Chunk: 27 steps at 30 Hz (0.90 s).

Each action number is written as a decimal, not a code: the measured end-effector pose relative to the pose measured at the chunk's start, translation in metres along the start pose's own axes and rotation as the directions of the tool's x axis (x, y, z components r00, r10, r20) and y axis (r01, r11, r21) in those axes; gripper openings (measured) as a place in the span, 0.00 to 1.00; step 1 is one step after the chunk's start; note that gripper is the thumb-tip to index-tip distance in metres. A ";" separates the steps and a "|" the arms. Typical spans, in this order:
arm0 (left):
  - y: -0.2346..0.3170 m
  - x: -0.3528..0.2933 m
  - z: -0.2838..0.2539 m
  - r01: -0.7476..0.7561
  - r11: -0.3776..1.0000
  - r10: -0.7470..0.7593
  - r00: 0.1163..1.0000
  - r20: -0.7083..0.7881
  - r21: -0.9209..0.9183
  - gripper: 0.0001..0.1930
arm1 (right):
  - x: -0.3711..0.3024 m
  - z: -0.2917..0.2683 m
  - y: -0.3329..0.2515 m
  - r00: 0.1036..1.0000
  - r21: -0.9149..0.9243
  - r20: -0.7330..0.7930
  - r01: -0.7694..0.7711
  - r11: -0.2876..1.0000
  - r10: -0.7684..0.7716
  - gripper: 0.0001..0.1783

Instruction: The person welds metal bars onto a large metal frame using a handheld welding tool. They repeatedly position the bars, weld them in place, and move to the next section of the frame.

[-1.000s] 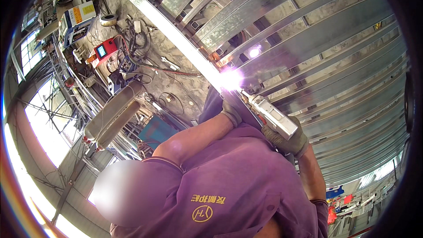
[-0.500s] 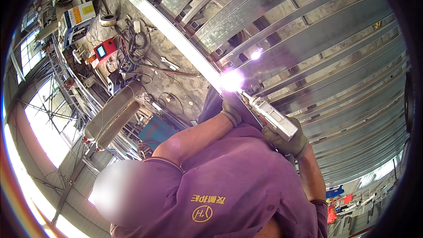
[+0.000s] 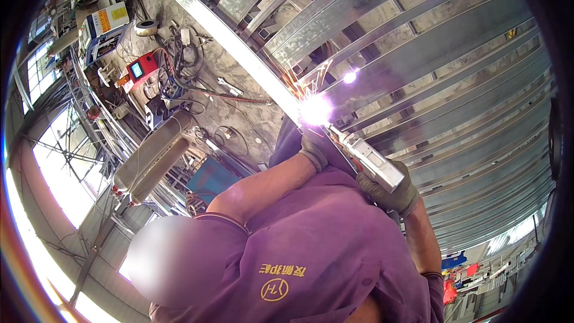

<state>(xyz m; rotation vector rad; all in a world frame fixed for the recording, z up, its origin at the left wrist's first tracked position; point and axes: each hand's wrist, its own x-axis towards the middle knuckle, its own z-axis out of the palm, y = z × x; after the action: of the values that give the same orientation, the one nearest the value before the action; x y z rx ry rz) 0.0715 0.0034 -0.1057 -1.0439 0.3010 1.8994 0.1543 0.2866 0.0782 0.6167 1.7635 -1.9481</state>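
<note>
My right hand (image 3: 391,188), in a grey-green work glove, is closed around a silver welding torch (image 3: 373,164). The torch's tip points up and left at a glaring white-violet weld spot, with orange sparks (image 3: 299,87) spraying from it. This spot lies on the long bright steel rail (image 3: 215,30) where crosswise steel bars (image 3: 406,60) meet it. My left hand (image 3: 314,148), also gloved, is beside the rail just below the glare. Its fingers are mostly hidden, so its grip cannot be made out.
Many parallel steel bars fill the right side, with gaps between them. On the concrete floor at left are a red box with a screen (image 3: 142,70), tangled cables (image 3: 188,54), a wrench (image 3: 230,87) and a grey cylinder (image 3: 155,155). A teal box (image 3: 212,176) stands near my left arm.
Orange sparks now fan upward from the weld spot, where before there was only the glare. Both hands and the torch are in almost the same place.
</note>
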 end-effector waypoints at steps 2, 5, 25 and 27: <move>-0.002 -0.003 0.014 -0.010 1.000 0.010 1.000 0.022 -0.028 0.21 | 0.000 -0.001 0.002 1.000 -0.042 0.008 0.031 0.999 -0.031 0.22; -0.008 -0.005 0.035 -0.071 0.995 0.067 0.996 -0.057 -0.072 0.18 | -0.001 -0.001 0.004 0.999 -0.052 -0.001 0.032 0.998 -0.032 0.21; -0.001 0.004 0.023 -0.088 0.996 0.087 0.950 -0.301 0.012 0.24 | -0.001 0.004 0.019 0.976 -0.147 -0.075 0.192 0.970 -0.205 0.17; -0.005 0.003 0.028 -0.101 0.995 0.097 0.944 -0.314 0.003 0.24 | 0.000 0.004 0.020 0.972 -0.167 -0.071 0.209 0.964 -0.223 0.17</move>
<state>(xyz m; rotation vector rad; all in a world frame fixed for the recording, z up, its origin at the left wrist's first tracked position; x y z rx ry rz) 0.0591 0.0239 -0.0894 -1.3646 0.5326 1.8207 0.1661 0.2808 0.0627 0.4798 2.0953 -1.9189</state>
